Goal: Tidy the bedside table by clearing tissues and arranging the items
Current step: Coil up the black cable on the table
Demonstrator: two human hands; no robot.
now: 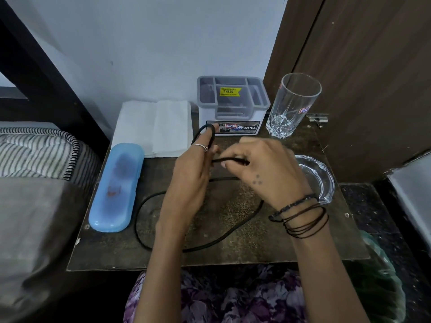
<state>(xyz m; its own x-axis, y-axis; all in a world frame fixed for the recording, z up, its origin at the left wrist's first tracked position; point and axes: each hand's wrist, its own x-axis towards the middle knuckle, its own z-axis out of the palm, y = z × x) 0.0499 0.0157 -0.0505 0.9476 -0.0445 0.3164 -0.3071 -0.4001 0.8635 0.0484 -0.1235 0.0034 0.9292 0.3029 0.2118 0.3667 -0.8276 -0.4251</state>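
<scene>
Head view: organizer (233, 106) compartments dim; glass (292, 106) empty.

1. The left hand (189, 180) is held raised above the table top, palm turned inward, with its fingers extended forward and a ring worn on one finger.
2. A loop of black cord (205, 131) is hooked over the left fingertips.
3. The right hand (263, 173) is held beside the left, back turned upward, with its fingers curled and pinched on a straight stretch of the cord.
4. Both forearms are bare; thread bands are worn on the right wrist.
</scene>
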